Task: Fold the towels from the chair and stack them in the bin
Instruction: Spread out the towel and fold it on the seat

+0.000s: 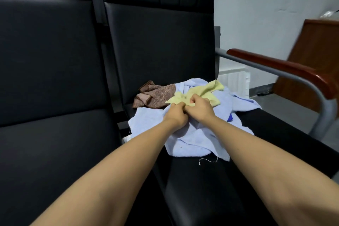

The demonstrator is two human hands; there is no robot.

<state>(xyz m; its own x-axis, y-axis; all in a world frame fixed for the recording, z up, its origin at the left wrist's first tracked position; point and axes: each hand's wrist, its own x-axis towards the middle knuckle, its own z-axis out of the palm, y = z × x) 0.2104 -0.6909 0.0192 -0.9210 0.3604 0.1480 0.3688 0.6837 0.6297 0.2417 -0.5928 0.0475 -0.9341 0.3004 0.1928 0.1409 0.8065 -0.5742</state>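
Note:
A heap of towels lies on the seat of a black chair (211, 180). A crumpled yellow towel (207, 91) sits on top of rumpled light blue towels (192, 141). A brown towel (156, 95) lies bunched behind them to the left. My left hand (176, 113) and my right hand (200, 107) are side by side at the near edge of the yellow towel, and both pinch it with curled fingers. No bin is in view.
A second black seat (45, 134) adjoins on the left. On the right a grey metal arm with a red-brown wooden armrest (286, 68) bounds the chair. A brown wooden cabinet (315, 57) stands beyond it against a white wall, above grey floor (286, 115).

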